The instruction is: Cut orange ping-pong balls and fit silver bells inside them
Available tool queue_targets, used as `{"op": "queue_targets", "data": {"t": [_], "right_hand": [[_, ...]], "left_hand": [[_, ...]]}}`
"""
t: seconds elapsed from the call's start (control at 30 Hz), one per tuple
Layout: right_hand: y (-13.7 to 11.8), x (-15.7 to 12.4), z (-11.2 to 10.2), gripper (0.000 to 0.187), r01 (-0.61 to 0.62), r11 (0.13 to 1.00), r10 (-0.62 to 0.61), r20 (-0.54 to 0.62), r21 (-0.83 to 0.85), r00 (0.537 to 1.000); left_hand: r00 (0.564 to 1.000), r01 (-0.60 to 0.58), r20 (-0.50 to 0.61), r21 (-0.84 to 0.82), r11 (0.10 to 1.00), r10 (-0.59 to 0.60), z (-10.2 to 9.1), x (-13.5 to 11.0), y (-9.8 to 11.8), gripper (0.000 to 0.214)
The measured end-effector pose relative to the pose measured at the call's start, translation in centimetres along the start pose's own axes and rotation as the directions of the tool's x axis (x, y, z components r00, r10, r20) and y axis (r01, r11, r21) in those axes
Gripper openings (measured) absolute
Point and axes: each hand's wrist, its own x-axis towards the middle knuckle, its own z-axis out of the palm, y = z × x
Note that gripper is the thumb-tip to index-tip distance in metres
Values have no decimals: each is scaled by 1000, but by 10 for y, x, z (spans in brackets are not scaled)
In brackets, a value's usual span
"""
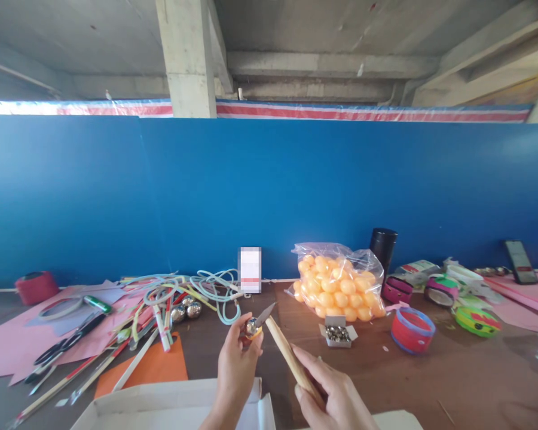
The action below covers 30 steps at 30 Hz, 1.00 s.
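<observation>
Room backed by a rough grey concrete ceiling (pixel 318 36); below it, the view is closed off by a smooth, flat blue panel (pixel 296 185). Brown tabletop (pixel 372 385) is seen, slightly glossy, cluttered at left, rear and right. Thin pink sheets (pixel 9 352) are spread at left, partly covered by tools and strips. A white carton (pixel 174 388), open and shallow, is cut off by the lower edge. A clear, crinkled plastic bag (pixel 370 260) is filled with round, glossy orange balls (pixel 336 292). Pale blue tubing (pixel 204 280) is looped at the rear.

Right hand (pixel 329 388): closed round a tapered, pale wooden stick (pixel 291 358), slanted up-left. Left hand (pixel 237 358): narrow grip, by fingertips, on a shiny silver ball (pixel 251 326), held above the table just beside the stick's end; something orange is seen under it. A small white box (pixel 339 344) is filled with metal bits (pixel 338 332). Between ball and stick, a pointed grey piece (pixel 265 315) is seen; its attachment cannot be told.
</observation>
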Motion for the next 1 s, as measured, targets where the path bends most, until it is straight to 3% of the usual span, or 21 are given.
{"op": "queue_targets", "data": {"t": [0.17, 0.53, 1.0], "right_hand": [[2, -1, 1, 50, 34, 999, -34, -45, -19, 998], [3, -2, 1, 52, 0, 1000, 0, -7, 5, 1000], [2, 0, 0, 50, 13, 999, -13, -1, -32, 1000]], "left_hand": [[1000, 10, -2, -7, 1000, -10, 1, 0, 2, 49], [1000, 7, -9, -4, 1000, -7, 1, -4, 9, 48], [1000, 8, 5, 11, 1000, -8, 0, 1, -2, 49]]}}
